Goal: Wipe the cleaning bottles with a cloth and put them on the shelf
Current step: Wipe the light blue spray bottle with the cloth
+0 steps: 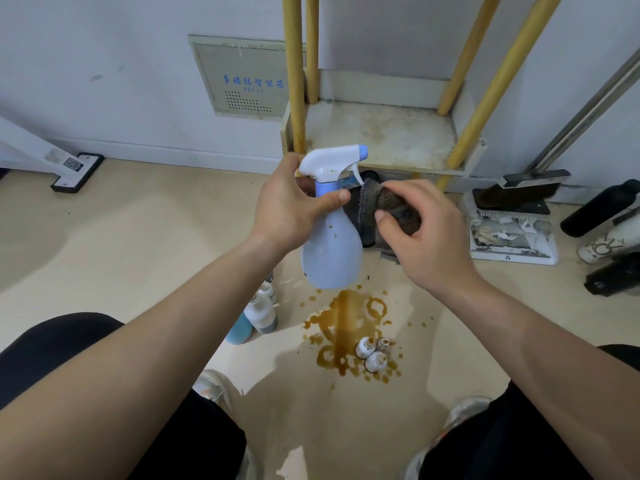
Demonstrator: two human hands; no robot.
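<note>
Against the wall stands the stained shelf [381,140] on yellow legs. A brown spill [349,327] spreads on the floor before it. Above the spill, the pale blue spray bottle [332,251] hangs upright, with the left hand [291,206] curled round its neck. The right hand [426,237] clutches a bunched dark cloth [388,209] just beside the trigger. Three small bottles [372,353] stand in the spill.

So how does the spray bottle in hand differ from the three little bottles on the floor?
The spray bottle is big and pale blue; the three little bottles are tiny and white. The left hand holds the spray bottle up, a cloth in the right hand beside it; the little bottles stand untouched in a brown spill. Both show brown marks.
</note>
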